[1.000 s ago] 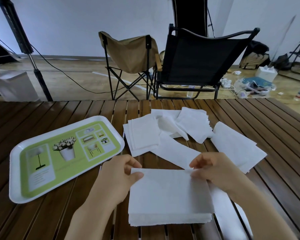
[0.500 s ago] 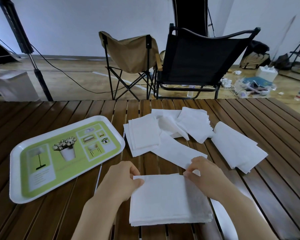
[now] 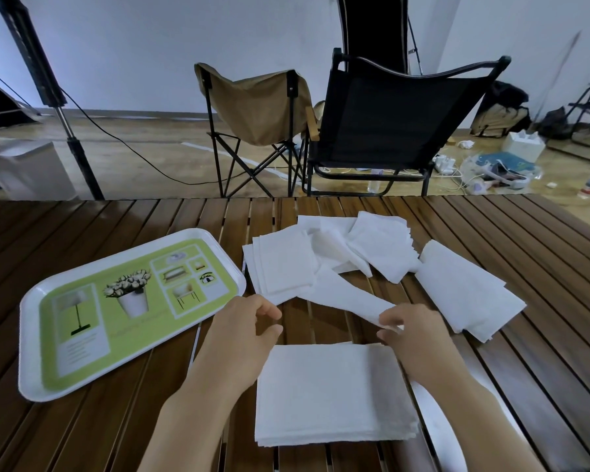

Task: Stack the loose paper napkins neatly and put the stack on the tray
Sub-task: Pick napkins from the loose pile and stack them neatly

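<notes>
Napkin (image 3: pixel 351 296) pinched by right hand (image 3: pixel 419 330) (fingertips hidden); left hand (image 3: pixel 244 330) loosely curled, empty, beside stack (image 3: pixel 331 393).

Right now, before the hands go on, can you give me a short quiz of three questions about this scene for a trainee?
1. True or false: the tray already holds napkins.
2. Which hand pinches a loose napkin: A) left hand B) right hand C) neither
3. Fill in: the stack lies on the ______, nearest the person.

Key: 1. False; only its printed pictures show. 2. B; the left hand hovers with fingers loosely curled, holding nothing. 3. Table.
</notes>
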